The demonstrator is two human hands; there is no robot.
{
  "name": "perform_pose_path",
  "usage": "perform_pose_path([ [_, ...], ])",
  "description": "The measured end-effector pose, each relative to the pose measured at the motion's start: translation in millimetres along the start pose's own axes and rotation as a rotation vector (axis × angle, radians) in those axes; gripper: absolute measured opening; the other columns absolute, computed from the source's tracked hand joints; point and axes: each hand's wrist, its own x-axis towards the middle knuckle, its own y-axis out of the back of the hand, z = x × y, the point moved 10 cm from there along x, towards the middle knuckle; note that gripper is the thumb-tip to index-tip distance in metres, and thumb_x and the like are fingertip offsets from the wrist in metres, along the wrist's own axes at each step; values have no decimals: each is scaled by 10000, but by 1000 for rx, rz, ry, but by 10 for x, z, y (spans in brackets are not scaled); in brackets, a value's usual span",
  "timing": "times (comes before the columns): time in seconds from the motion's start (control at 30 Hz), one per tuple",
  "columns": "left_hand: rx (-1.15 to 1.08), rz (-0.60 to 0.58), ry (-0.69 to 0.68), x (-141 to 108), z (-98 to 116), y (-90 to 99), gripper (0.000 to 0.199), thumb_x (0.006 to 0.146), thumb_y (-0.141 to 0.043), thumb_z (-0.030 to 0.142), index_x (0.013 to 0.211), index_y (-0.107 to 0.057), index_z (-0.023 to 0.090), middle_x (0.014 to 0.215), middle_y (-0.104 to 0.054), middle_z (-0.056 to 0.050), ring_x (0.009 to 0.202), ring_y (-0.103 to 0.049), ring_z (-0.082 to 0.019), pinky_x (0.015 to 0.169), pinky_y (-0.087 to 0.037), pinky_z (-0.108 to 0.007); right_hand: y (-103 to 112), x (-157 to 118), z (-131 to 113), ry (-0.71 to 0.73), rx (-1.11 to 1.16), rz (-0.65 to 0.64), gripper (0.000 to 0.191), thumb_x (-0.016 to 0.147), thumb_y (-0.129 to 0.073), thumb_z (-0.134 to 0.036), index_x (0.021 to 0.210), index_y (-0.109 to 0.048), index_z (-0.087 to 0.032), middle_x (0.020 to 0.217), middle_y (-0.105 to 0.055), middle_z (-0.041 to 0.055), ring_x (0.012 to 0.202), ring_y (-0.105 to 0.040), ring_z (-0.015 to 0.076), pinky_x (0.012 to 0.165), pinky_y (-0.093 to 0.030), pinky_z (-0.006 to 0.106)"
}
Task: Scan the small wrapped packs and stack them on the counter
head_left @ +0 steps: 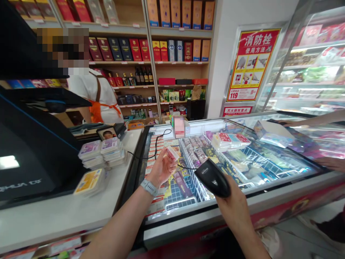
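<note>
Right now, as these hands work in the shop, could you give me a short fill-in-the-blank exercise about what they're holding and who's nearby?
The right hand grips a black handheld ____.
The hand pinching a small packet, with a grey watch band on its wrist, is the person's ____ hand.
A co-worker by the shelves wears an apron coloured ____.

Missing words: barcode scanner; left; orange.

Glossy black plastic barcode scanner (212, 178), clear glass freezer lid (269, 169), pale wooden shelves (183, 73)

Left of the hands (161, 168) (231, 208), the white tabletop (56, 219) carries two stacks of purple-labelled packs (101, 153), with a yellow-labelled pack (88, 182) lying nearer the hands.
</note>
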Motion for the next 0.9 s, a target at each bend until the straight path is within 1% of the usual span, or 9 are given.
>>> perform_pose_path([
  [0.1,-92,-9,38,-23,-18,1,462,775,-638,582,846,-587,128,719,-582,-33,481,-391,-32,369,-258,-118,7,-8,5,-2,-5,8,351,802,-498,-256,1146,-553,-211,1031,-663,82,948,-635,247,808,-494,357],
  [0.2,-108,-34,28,-51,-5,-34,555,692,-663,661,851,-580,136,755,-584,-53,531,-438,-50,367,-255,-101,-11,-17,2,-4,-14,-8,352,808,-495,-247,1155,-547,-214,1033,-661,82,960,-633,254,823,-493,371],
  [0.33,-39,-52,-2,-87,9,-76,541,582,-793,580,870,-587,171,789,-598,-49,593,-508,-86,392,-286,-107,-34,-16,-10,-1,-4,-14,371,798,-500,-225,1167,-535,-224,1094,-648,81,1007,-620,260,856,-486,392],
  [0.47,28,-95,-11,-110,12,-158,470,670,-762,502,983,-617,183,819,-624,-60,637,-565,-124,427,-340,-150,-32,-13,-2,3,16,-3,382,792,-516,-222,1174,-528,-230,1108,-642,75,1029,-611,261,879,-477,400],
  [0.57,14,-164,-37,-122,51,-250,537,739,-656,545,1118,-611,167,964,-656,-111,763,-633,-195,461,-392,-191,-31,-11,12,-5,28,-13,377,792,-518,-217,1168,-531,-235,1102,-642,68,1021,-614,256,877,-476,396],
  [0.63,-11,-178,-41,-116,69,-259,571,766,-590,586,1142,-609,156,1094,-651,-147,899,-652,-268,458,-397,-198,-31,-9,14,-13,29,-20,366,793,-517,-212,1157,-535,-236,1089,-645,65,1013,-616,254,874,-477,392],
  [0.73,-23,-157,-6,-82,51,-198,576,797,-533,592,1172,-603,161,1179,-640,-168,1020,-637,-338,420,-366,-180,-23,-6,-8,-15,25,-18,366,793,-522,-212,1158,-536,-234,1081,-646,67,1004,-618,255,869,-478,391],
  [0.83,-12,-122,24,-28,22,-106,505,843,-511,525,1202,-590,180,1148,-665,-156,1023,-648,-337,372,-307,-153,-9,-1,-27,-19,16,-5,367,802,-515,-216,1168,-536,-235,1090,-645,72,1010,-615,257,876,-476,396],
  [0.9,-3,-69,17,17,19,-18,455,875,-492,492,1199,-587,186,1118,-681,-144,986,-668,-313,359,-310,-154,-6,4,-32,-16,17,-2,358,807,-517,-223,1164,-538,-235,1087,-647,71,1010,-616,256,876,-478,395],
])
